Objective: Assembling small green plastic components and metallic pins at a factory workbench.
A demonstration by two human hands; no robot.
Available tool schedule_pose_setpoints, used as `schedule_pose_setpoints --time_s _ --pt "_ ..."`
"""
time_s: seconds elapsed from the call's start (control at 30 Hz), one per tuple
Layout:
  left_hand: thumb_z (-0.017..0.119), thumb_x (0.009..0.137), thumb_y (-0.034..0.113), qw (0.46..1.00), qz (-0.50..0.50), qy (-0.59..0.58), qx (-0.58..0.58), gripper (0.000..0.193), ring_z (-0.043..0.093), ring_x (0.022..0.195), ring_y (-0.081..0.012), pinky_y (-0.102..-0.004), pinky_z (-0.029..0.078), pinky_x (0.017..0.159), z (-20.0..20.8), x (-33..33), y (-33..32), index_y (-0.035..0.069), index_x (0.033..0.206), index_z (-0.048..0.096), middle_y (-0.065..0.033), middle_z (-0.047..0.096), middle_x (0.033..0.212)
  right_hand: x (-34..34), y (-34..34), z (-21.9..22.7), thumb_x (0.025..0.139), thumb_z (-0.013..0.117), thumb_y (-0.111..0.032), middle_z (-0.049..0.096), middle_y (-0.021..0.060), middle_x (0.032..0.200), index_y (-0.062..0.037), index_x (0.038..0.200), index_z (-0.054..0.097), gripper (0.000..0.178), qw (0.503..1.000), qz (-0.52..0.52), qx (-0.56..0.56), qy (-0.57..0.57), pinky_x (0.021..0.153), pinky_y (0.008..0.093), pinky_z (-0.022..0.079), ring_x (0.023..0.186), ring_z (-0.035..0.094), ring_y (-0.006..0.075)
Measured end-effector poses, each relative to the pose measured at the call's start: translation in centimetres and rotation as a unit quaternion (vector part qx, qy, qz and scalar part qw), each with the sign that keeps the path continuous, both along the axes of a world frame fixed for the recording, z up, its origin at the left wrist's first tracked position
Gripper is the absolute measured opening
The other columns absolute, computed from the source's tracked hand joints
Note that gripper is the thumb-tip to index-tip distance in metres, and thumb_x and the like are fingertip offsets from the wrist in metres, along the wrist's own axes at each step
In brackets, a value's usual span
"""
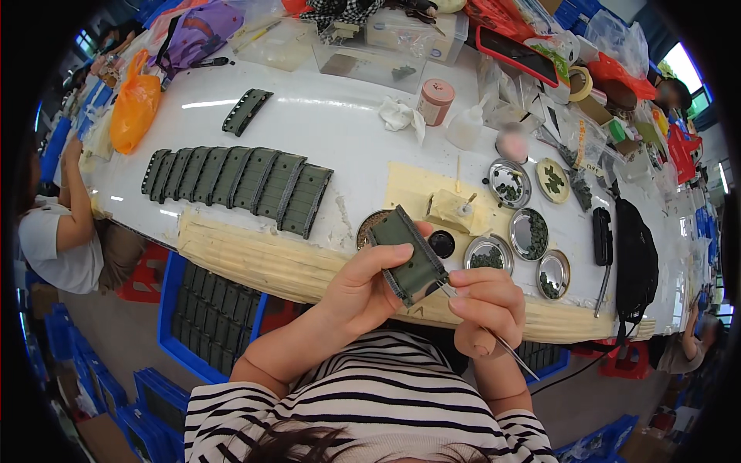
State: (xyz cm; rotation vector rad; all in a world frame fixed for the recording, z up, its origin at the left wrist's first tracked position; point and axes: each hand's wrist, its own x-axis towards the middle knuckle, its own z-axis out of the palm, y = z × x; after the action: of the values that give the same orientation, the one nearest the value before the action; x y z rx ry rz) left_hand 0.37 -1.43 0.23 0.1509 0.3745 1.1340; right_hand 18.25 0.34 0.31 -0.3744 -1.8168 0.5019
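My left hand (356, 282) grips a dark green plastic model panel (417, 268) with toothed grey edges, thumb across its face, tilted above the table's near edge. A pair of metal tweezers (508, 349) is pinched in my right hand (488, 302), its tip at the panel's lower right corner. Whether the tip holds a tiny part is too small to tell. Round metal dishes of small green parts stand to the right, among them a near dish (498, 245) and a far dish (527, 179). A row of similar green panels (231, 179) lies to the left.
One separate panel (247, 110) lies farther back. A small black pot (441, 245) and a tape-covered block (455, 214) sit beyond my hands. Blue crates, one with green panels (216, 312), stand below the table. A black pouch (635, 258) lies right. Other people sit at both sides.
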Motion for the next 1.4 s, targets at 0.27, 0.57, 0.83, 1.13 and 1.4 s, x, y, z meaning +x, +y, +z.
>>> schedule_pose_setpoints --time_s 0.27,0.57,0.83,1.13,1.4 --pt "0.058 0.085 0.013 0.996 0.028 0.076 0.029 0.041 0.063 0.095 -0.0217 -0.0346 0.051 0.088 0.0 -0.2 0.3 0.002 0.124 0.049 -0.0118 0.061 0.105 -0.1 0.0 -0.4 0.089 0.054 -0.044 0.059 0.0102 0.093 0.0004 0.101 0.065 0.047 0.999 -0.017 0.038 -0.005 0.073 0.033 0.054 0.092 0.065 0.0289" --pt "0.057 0.085 0.013 0.994 0.034 0.096 0.034 0.042 0.062 0.097 -0.0209 -0.0343 0.051 0.087 0.1 0.0 0.5 0.001 0.125 0.048 -0.0113 0.06 0.104 0.0 0.0 -0.2 0.089 0.057 -0.04 0.059 0.0092 0.093 -0.0003 0.101 0.065 0.042 0.999 -0.032 0.037 -0.018 0.073 0.032 0.053 0.091 0.065 0.0282" --pt "0.056 0.086 0.013 0.997 0.023 0.068 0.014 0.04 0.062 0.096 -0.0206 -0.0336 0.05 0.087 0.4 -0.1 0.4 0.001 0.123 0.049 -0.0109 0.06 0.105 -0.2 0.0 -0.1 0.091 0.059 -0.033 0.059 0.0091 0.092 0.0 0.101 0.066 0.035 0.999 -0.029 0.036 -0.017 0.073 0.0324 0.053 0.09 0.065 0.0284" --pt "0.056 0.087 0.012 0.998 0.021 0.06 -0.011 0.037 0.062 0.094 -0.0195 -0.0326 0.05 0.086 0.9 0.3 0.4 0.0 0.122 0.05 -0.01 0.06 0.102 -0.1 -0.3 0.2 0.095 0.053 -0.035 0.059 0.0086 0.092 -0.001 0.101 0.067 0.038 0.998 -0.051 0.009 -0.02 0.074 0.0322 0.053 0.091 0.065 0.0283" --pt "0.053 0.095 0.027 0.998 0.044 0.052 0.013 0.048 0.061 0.104 -0.0181 -0.0322 0.051 0.09 2.1 -0.2 1.5 0.006 0.136 0.039 -0.0153 0.06 0.115 -0.7 0.7 0.5 0.099 0.033 -0.047 0.054 0.0131 0.09 0.0006 0.095 0.059 0.055 0.995 -0.017 -0.064 0.076 0.068 0.0356 0.055 0.082 0.064 0.0292"
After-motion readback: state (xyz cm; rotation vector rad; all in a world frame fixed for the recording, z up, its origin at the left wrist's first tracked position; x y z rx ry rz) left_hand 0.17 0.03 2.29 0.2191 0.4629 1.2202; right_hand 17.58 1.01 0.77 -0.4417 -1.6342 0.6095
